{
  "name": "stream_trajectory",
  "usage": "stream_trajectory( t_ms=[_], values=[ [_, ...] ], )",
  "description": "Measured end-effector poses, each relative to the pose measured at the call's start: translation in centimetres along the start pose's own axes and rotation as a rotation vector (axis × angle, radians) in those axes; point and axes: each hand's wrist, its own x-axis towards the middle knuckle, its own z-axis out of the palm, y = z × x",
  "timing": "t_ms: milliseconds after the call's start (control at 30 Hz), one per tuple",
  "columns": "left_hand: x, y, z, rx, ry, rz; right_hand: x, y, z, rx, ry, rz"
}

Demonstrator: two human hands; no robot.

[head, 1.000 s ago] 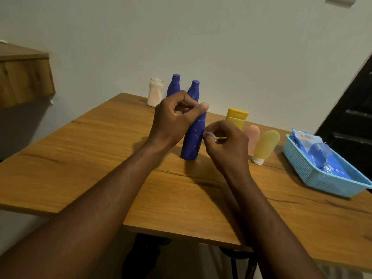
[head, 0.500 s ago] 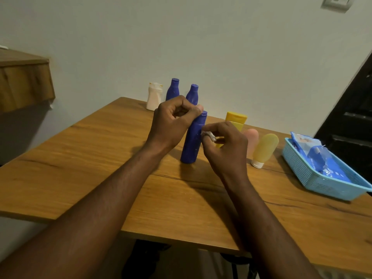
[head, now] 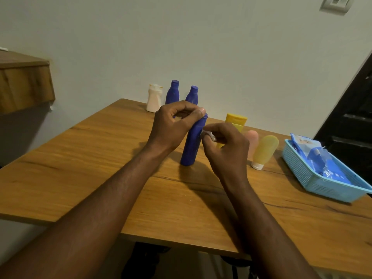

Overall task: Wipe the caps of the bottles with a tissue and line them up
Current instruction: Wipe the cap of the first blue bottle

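A tall blue bottle (head: 191,148) stands tilted on the wooden table (head: 100,158). My left hand (head: 173,125) grips its top, thumb pressed on the cap. My right hand (head: 225,150) pinches a small crumpled white tissue (head: 207,135) against the bottle's upper side. A white bottle (head: 154,98) and two more blue bottles (head: 172,91) (head: 192,94) stand in a row by the wall. Behind my right hand are a yellow tube (head: 236,120), a pink tube (head: 252,137) and a yellow soft bottle (head: 264,151) standing on its white cap.
A light blue plastic basket (head: 314,182) with blue packets sits at the table's right side. A wooden shelf (head: 24,81) juts from the wall at the left. A dark door is at the far right. The table's front edge is near my forearms.
The view shifted slightly. My left hand has slid a little on the bottle's top, and my right hand with the tissue stays against the bottle's upper side.
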Motion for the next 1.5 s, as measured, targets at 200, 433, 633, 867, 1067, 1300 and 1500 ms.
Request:
stream_trajectory(
  t_ms=[200,433,633,867,1067,1300,1500],
  values=[
    [0.0,0.1,-0.1,-0.016,-0.011,-0.015,0.3,-0.7,0.1,0.013,0.073,-0.15],
    [-0.1,0.3,-0.1,-0.044,-0.012,-0.028,-0.3,-0.5,0.2,0.007,-0.001,-0.079],
    [-0.1,0.4,-0.2,-0.066,-0.024,-0.037,-0.1,-0.6,0.5,0.004,0.007,-0.158],
    [0.1,0.1,0.0,-0.042,-0.019,-0.034,-0.7,-0.9,0.6,0.001,-0.074,-0.111],
    [0.1,-0.1,0.0,-0.007,-0.012,-0.045,0.0,-0.7,0.3,0.005,0.064,-0.069],
    [0.1,-0.1,-0.2,-0.056,-0.026,-0.044,-0.3,0.2,0.2,0.006,-0.066,0.176],
    [0.2,-0.3,-0.4,-0.055,-0.032,-0.052,-0.2,0.0,0.1,0.031,-0.047,0.122]
  ],
)
